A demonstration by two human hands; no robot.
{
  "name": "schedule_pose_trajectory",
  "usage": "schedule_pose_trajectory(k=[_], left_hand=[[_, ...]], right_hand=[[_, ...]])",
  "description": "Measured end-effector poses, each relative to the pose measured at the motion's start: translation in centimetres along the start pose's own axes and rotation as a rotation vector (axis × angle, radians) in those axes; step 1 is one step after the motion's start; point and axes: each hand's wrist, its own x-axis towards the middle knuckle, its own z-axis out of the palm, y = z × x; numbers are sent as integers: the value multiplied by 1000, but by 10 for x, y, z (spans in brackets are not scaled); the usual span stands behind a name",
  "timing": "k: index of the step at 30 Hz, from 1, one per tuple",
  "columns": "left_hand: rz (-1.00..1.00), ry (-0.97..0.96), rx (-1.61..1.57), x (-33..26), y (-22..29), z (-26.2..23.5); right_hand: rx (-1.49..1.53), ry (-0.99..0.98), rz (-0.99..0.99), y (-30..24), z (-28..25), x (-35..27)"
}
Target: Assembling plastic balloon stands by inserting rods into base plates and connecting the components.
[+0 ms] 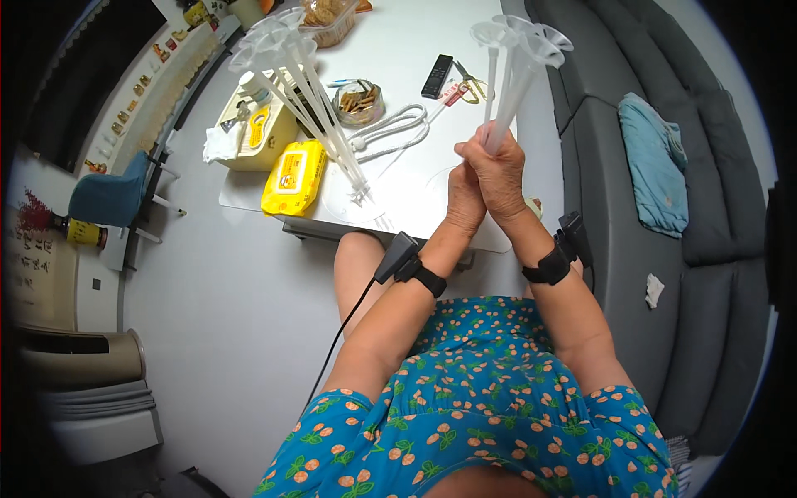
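Note:
Both my hands are together above the right end of the white table (398, 41). My right hand (503, 178) is wrapped round the lower stems of a bunch of translucent balloon sticks (508, 91), their flared cups upward. Pressed against it, my left hand (466, 197) has its fingers closed; the stem ends are hidden between the hands. To the left, another bunch of balloon sticks (311, 104) leans with cups toward the far left and stem ends near the table's front edge.
A yellow wipes pack (295, 176) and a cream box (267, 149) sit at the table's left. Behind are a clear bowl of brown pieces (359, 103), a white cord (390, 133), a black remote (437, 76) and scissors (471, 85). A grey sofa (606, 191) lines the right.

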Motion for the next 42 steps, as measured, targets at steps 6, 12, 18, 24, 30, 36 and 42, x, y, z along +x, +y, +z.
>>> schedule_pose_trajectory(k=[6,12,18,24,30,36,42], left_hand=[[113,-177,272,-25,8,-5],[105,115,668,-22,-27,-41],[-376,68,1044,-6,-46,-53],[-359,-48,1231,-4,-52,-41],[-345,-86,1081,-15,-35,-30],[-670,-235,187,-76,12,-46],[-953,-383,-267,-147,98,-69]], right_hand=[[-146,-109,-48,16,-51,-12],[-67,10,91,57,-100,-34],[-263,-72,137,82,-122,-79],[-295,-175,218,83,-137,-101],[-392,-225,150,79,-147,-115],[-398,-258,55,64,-153,-144],[-513,-287,-276,31,-150,-146]])
